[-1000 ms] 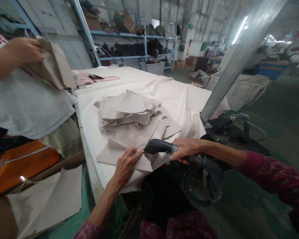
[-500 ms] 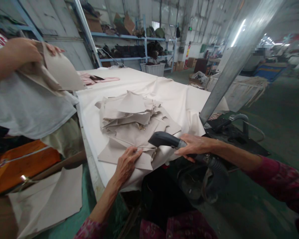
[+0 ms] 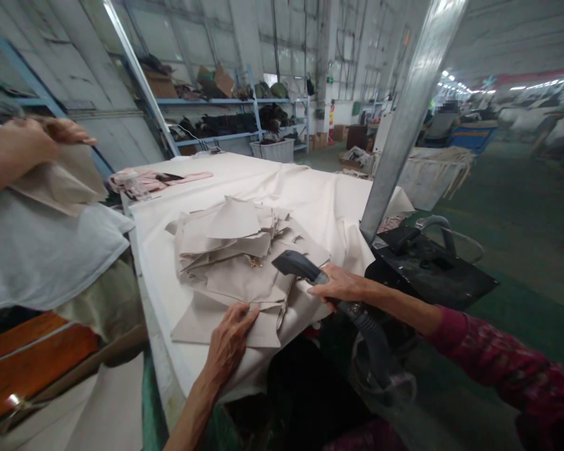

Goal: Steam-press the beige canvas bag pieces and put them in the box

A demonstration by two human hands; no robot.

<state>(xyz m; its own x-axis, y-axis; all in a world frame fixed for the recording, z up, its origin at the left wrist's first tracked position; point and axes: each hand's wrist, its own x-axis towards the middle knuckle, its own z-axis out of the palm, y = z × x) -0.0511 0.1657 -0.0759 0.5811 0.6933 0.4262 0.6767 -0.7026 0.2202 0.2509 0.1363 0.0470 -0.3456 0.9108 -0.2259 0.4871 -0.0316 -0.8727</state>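
A heap of beige fabric pieces (image 3: 244, 275) lies on the white-covered table, with a small gold-coloured metal part (image 3: 255, 262) on it. My left hand (image 3: 230, 337) rests on the near pieces, its fingers stretched out and lying flat on the cloth. In my right hand (image 3: 341, 285) is the handle of a black vacuum hose nozzle (image 3: 295, 264), fingers wrapped round it. Its flattened mouth points left, over the right side of the heap; I cannot tell whether it touches the cloth. Below the hand a ribbed hose (image 3: 373, 344) hangs down.
At left a co-worker's hands (image 3: 32, 144) hold beige fabric. A slanted metal post (image 3: 404, 125) stands at the table's right corner beside a black machine (image 3: 432, 269). Pink cloth (image 3: 143, 181) lies at the far left; orange fabric (image 3: 37, 351) and beige sheets (image 3: 108, 407) lie lower left.
The whole view has shifted, so the table sits lower and further left. The nozzle is slightly nearer the heap. My left hand stays on the near pieces; the co-worker's fabric has shifted.
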